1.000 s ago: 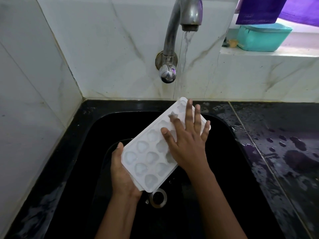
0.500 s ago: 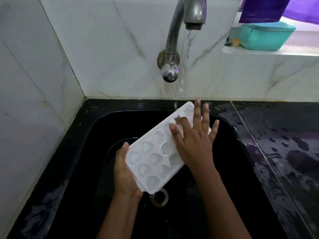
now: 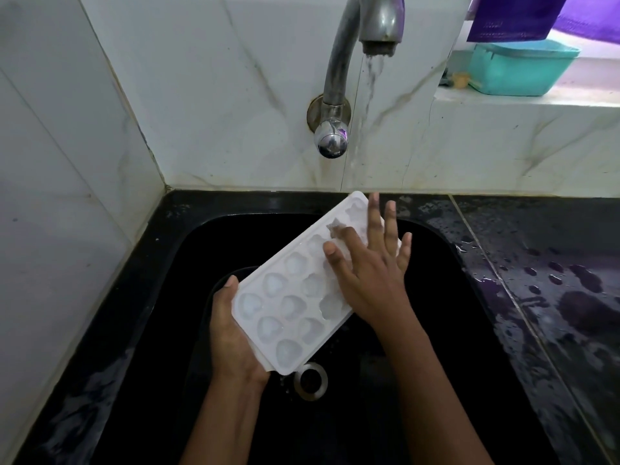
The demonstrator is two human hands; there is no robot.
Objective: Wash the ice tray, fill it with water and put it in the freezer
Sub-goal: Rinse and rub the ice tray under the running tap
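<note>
Head camera, left of the frame first: pale marble tiles (image 3: 67, 162) drop to a glossy black sink (image 3: 161, 297), wet along its rim. Low and left of centre, the left hand (image 3: 231, 337) is the grip that carries the ice tray (image 3: 285, 307) — thumb hooked over the near short end, the other fingers hidden beneath. The tray is matte white plastic, rectangular with rounded corners, its pockets moulded as hearts and a star, several glistening wet. It hangs tilted over the basin above the steel drain (image 3: 310, 380). Its long axis runs from lower left up to the right, so the far end lies below the curved metal tap (image 3: 380, 21), where water (image 3: 370, 82) falls in a thin stream. The right hand (image 3: 372, 283) lies flat on the tray's upper half, fingers straight and spread, grasping nothing — rubbing in the wash step, I judge. Filling would call for levelling that long axis, and the left hand is placed to do it. Right of the sink runs a dark stone counter (image 3: 553, 280) beaded with droplets. In the upper right sits a teal tub (image 3: 520, 72) under purple cloth (image 3: 513, 18).
</note>
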